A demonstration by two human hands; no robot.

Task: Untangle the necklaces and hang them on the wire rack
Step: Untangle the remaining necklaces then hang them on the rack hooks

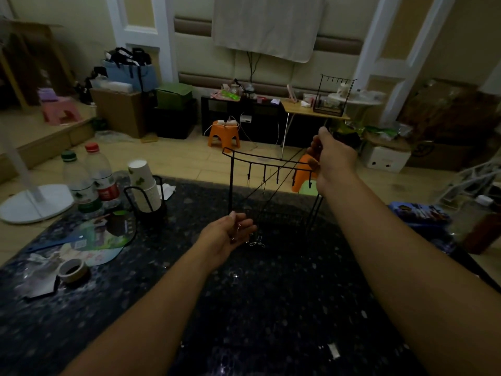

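Judging by the bare hooks, nothing hangs yet on the one wire rack point(271, 183) at the counter's point(271, 308) twelve o'clock edge. Right hand point(334, 158) pinches a necklace cord point(271, 177) high at one o'clock; left hand point(227, 234), fingers loosely curled, cradles its pendants point(256, 241). Necklace count: cannot tell.

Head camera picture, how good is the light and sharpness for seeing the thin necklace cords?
Head view: dim light; the thin dark necklace cords nearly vanish against the dark speckled tabletop, showing better over the pale floor. Wide-angle bending curves the black wire rack and the edges. The right hand looks slightly blurred; the left hand is sharper.
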